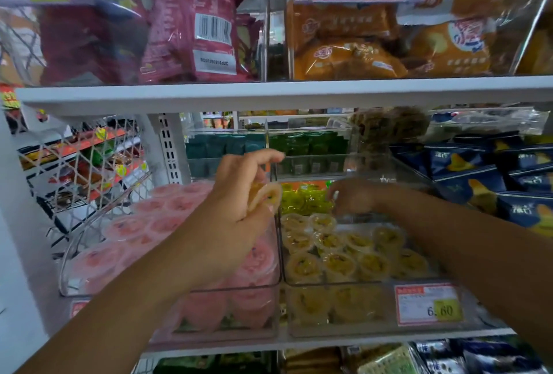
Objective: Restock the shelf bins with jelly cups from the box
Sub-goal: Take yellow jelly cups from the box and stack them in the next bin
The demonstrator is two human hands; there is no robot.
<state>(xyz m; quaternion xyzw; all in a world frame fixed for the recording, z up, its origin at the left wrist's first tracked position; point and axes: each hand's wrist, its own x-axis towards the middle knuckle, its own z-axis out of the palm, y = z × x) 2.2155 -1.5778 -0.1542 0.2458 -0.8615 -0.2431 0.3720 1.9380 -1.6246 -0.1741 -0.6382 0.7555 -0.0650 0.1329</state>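
Your L hand (pixel 239 203) pinches one yellow jelly cup (pixel 266 197), round, pale and a bit blurred, at frame center, just above the divider btwn two clear bins. Your R hand (pixel 353 197) reaches to the back of the right bin (pixel 344 284), fingers curled down by green cups (pixel 302 201); can't tell if it grips anything. That bin holds more yellow cups (pixel 338 254); the left bin (pixel 64 272) holds pink cups (pixel 134 230). White shelf (pixel 299 92) above, price tag (pixel 428 304) lower right, red snack bags (pixel 191 29) upper left, orange bags (pixel 359 44) upper right, blue packets (pixel 493 170) at right edge.
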